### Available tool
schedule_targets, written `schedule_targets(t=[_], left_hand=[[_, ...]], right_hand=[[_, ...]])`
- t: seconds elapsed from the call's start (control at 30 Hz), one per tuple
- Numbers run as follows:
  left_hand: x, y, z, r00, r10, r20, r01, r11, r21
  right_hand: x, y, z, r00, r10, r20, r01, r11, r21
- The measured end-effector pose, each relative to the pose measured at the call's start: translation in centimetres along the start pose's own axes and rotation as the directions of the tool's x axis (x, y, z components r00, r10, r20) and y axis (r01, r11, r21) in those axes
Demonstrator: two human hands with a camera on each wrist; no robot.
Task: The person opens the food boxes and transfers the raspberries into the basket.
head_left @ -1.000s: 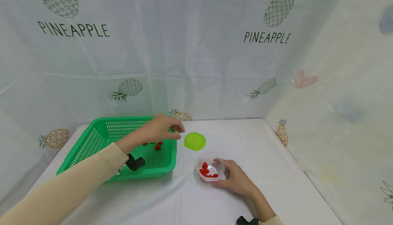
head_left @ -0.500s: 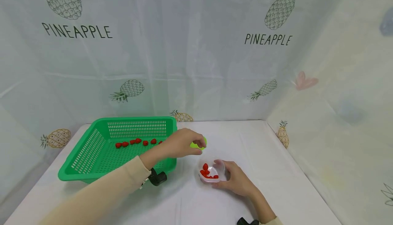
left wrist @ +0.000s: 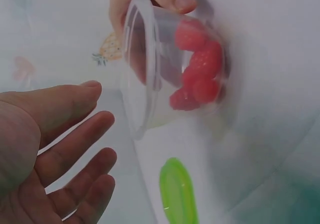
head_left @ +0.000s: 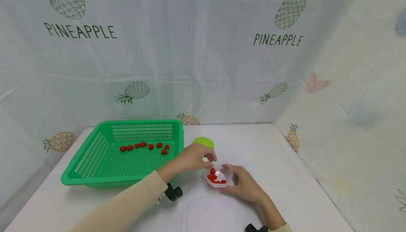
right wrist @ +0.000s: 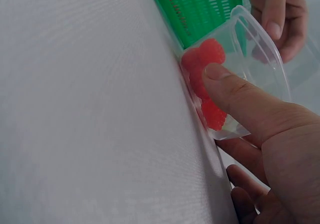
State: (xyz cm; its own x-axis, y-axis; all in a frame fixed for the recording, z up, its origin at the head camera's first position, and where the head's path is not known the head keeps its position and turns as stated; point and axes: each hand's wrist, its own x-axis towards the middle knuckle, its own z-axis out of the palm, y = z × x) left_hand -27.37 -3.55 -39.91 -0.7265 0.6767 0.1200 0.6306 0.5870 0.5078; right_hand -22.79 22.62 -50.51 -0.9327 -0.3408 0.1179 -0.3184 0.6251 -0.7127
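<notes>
A clear plastic cup (head_left: 226,175) with several raspberries (left wrist: 202,66) at its bottom stands on the white cloth. My right hand (head_left: 245,184) grips the cup from its right side, thumb along the near wall, as the right wrist view (right wrist: 270,116) also shows. Just left of the cup's rim hovers my left hand (head_left: 196,157). Its fingers (left wrist: 75,144) are relaxed and apart in the left wrist view, and no berry shows between them. Behind the left hand lies a green round lid (head_left: 204,141), partly covered by it in the head view.
A green plastic basket (head_left: 120,181) sits at the left, with several raspberries (head_left: 151,147) scattered on its floor. White cloth covers the table (head_left: 253,144). A pineapple-print curtain (head_left: 203,66) hangs behind it and at the sides.
My left hand has moved right and nearer, from over the basket past the lid to the cup's rim. The basket's raspberries have come into view. The right hand and cup have stayed put.
</notes>
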Motion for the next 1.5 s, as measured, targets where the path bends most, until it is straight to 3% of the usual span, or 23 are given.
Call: schedule_targets(t=[0.17,0.77,1.07,1.33,1.5], left_hand=[[0.1,-0.5,1.0,0.999,-0.045,0.004,0.045,0.999,-0.018],[0.4,0.6,3.3,0.988,-0.147,-0.036,0.149,0.988,0.030],[0.8,1.0,4.0,0.993,-0.105,-0.049,0.112,0.978,0.177],[1.2,1.0,4.7,0.994,-0.108,-0.021,0.110,0.974,0.196],[1.4,1.0,5.0,0.993,-0.113,-0.024,0.116,0.968,0.223]], right_hand=[[0.0,-0.1,0.0,1.000,-0.005,0.001,0.005,1.000,-0.006],[0.0,0.4,-0.1,1.000,-0.018,-0.009,0.018,1.000,-0.008],[0.0,0.2,-0.1,1.000,-0.007,-0.014,0.007,1.000,-0.006],[-0.1,0.1,0.0,1.000,0.010,-0.014,-0.010,1.000,-0.006],[0.0,0.2,0.0,1.000,-0.025,-0.014,0.025,1.000,-0.004]])
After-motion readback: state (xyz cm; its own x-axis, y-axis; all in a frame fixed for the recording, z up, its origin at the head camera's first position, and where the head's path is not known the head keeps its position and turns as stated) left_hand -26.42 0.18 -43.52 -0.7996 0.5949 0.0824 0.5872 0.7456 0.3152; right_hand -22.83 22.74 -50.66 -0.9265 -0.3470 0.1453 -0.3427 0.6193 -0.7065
